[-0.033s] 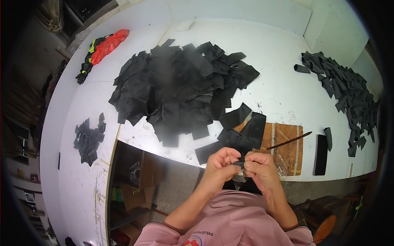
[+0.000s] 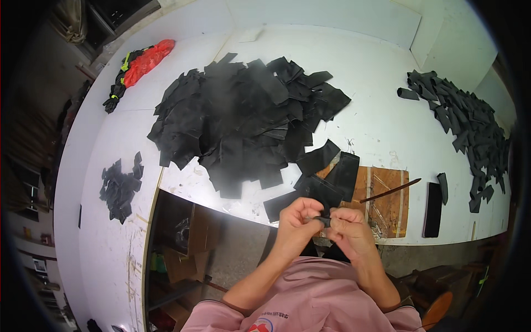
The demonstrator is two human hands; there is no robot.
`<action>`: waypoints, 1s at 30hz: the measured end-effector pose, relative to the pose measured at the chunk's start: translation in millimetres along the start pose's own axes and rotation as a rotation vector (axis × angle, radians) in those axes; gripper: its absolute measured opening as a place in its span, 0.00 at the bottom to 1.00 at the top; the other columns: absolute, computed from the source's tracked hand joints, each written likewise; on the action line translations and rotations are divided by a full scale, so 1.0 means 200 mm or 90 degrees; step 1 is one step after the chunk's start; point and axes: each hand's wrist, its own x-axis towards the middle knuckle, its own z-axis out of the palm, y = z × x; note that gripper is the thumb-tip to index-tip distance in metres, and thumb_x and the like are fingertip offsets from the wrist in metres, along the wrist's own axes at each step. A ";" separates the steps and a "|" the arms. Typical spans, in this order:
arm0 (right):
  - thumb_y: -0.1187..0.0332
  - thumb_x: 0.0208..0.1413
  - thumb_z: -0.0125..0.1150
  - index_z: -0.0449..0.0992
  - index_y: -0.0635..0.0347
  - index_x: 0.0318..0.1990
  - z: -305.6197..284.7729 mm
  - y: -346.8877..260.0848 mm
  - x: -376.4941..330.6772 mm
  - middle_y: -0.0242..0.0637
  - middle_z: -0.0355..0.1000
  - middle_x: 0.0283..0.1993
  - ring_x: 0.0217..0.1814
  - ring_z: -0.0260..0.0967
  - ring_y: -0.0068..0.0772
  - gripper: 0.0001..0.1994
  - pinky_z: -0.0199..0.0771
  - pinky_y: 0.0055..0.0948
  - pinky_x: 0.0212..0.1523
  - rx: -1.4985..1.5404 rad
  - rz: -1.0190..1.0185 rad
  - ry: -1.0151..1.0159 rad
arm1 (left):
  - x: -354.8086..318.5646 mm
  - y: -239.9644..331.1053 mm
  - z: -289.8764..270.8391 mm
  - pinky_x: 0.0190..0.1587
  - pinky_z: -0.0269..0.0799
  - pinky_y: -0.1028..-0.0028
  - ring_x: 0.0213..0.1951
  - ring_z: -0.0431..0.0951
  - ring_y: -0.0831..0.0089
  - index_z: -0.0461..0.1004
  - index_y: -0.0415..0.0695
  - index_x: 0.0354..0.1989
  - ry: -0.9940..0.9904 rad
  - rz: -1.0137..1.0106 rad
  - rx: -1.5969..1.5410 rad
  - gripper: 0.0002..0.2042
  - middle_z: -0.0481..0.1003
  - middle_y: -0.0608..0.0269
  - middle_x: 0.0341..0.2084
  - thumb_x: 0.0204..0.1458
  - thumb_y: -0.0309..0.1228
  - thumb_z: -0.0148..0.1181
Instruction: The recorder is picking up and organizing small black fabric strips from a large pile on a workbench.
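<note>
Both hands meet at the table's front edge, pinching one small black fabric piece point(image 2: 325, 221) between them. My left hand point(image 2: 300, 221) grips its left side with thumb and forefinger; my right hand point(image 2: 352, 228) has closed on its right side. Most of the piece is hidden by the fingers. Just beyond the hands, several flat black fabric pieces point(image 2: 344, 176) lie overlapped, partly on a brown wooden board point(image 2: 390, 188). A thin dark brown stick point(image 2: 391, 190) rests slantwise across that board.
A large heap of black fabric pieces point(image 2: 232, 122) covers the table's middle. Rolled black pieces point(image 2: 470, 122) are piled at the right, smaller scraps point(image 2: 119, 188) at the left. A black phone-like slab point(image 2: 433, 210) lies near the right front edge. A red plastic bag point(image 2: 149, 62) sits far left.
My hands have shifted very slightly, and the small piece between the fingers is turned a little. The things on the table look the same.
</note>
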 end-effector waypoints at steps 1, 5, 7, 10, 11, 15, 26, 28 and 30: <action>0.72 0.49 0.56 0.70 0.65 0.26 0.00 0.02 -0.01 0.28 0.63 0.23 0.20 0.55 0.17 0.05 0.55 0.15 0.22 0.111 0.063 -0.004 | 0.00 -0.02 0.03 0.15 0.56 0.85 0.15 0.65 0.84 0.67 0.36 0.34 0.001 0.001 0.000 0.10 0.70 0.65 0.22 0.40 0.15 0.51; 0.68 0.52 0.53 0.67 0.60 0.27 0.00 0.03 -0.01 0.27 0.62 0.23 0.22 0.56 0.18 0.07 0.57 0.16 0.25 0.036 0.062 0.012 | -0.01 -0.07 0.08 0.19 0.62 0.85 0.20 0.67 0.86 0.68 0.34 0.34 0.196 0.361 0.470 0.09 0.72 0.65 0.25 0.42 0.17 0.50; 0.68 0.52 0.53 0.67 0.60 0.27 -0.05 0.04 -0.01 0.27 0.61 0.23 0.23 0.56 0.17 0.07 0.58 0.16 0.25 0.026 0.049 0.033 | -0.01 -0.07 0.08 0.19 0.62 0.86 0.19 0.68 0.84 0.68 0.35 0.34 0.119 0.121 0.128 0.09 0.73 0.61 0.26 0.43 0.16 0.50; 0.67 0.51 0.54 0.67 0.60 0.26 -0.06 0.01 -0.03 0.26 0.61 0.25 0.25 0.57 0.17 0.07 0.58 0.17 0.28 0.065 0.025 0.056 | -0.02 0.00 0.05 0.13 0.54 0.87 0.13 0.62 0.87 0.67 0.36 0.37 -0.032 -0.071 -0.105 0.11 0.73 0.58 0.28 0.43 0.15 0.49; 0.67 0.51 0.55 0.67 0.60 0.26 -0.04 0.00 -0.06 0.27 0.62 0.26 0.28 0.57 0.17 0.08 0.58 0.16 0.29 0.114 0.015 0.057 | -0.03 0.03 0.05 0.11 0.51 0.87 0.11 0.59 0.88 0.65 0.36 0.39 -0.123 -0.158 -0.238 0.12 0.73 0.58 0.28 0.43 0.14 0.48; 0.66 0.50 0.56 0.67 0.60 0.25 0.01 -0.08 -0.12 0.28 0.63 0.31 0.33 0.58 0.18 0.09 0.57 0.16 0.33 0.064 -0.090 -0.083 | -0.09 0.16 0.09 0.10 0.46 0.87 0.11 0.56 0.89 0.58 0.37 0.50 -0.516 -0.333 -0.531 0.21 0.68 0.66 0.21 0.44 0.15 0.47; 0.74 0.47 0.55 0.66 0.64 0.26 0.09 -0.49 -0.26 0.34 0.65 0.30 0.27 0.60 0.22 0.05 0.60 0.19 0.26 -0.549 -0.422 0.147 | -0.07 0.24 0.47 0.17 0.58 0.85 0.14 0.62 0.85 0.68 0.35 0.32 -0.096 0.246 0.155 0.05 0.69 0.60 0.24 0.46 0.20 0.55; 0.73 0.49 0.54 0.66 0.63 0.25 0.09 -0.61 -0.27 0.31 0.64 0.27 0.26 0.58 0.17 0.05 0.58 0.17 0.24 -0.521 -0.420 0.151 | 0.01 0.28 0.52 0.10 0.53 0.86 0.09 0.60 0.86 0.64 0.35 0.35 -0.259 -0.009 -0.150 0.05 0.69 0.59 0.27 0.51 0.22 0.49; 0.72 0.50 0.54 0.66 0.62 0.25 0.11 -0.70 -0.24 0.28 0.64 0.25 0.25 0.57 0.15 0.06 0.57 0.16 0.24 -0.433 -0.351 0.095 | 0.08 0.33 0.54 0.09 0.51 0.86 0.08 0.60 0.85 0.61 0.35 0.34 -0.381 -0.147 -0.390 0.03 0.70 0.54 0.26 0.51 0.21 0.45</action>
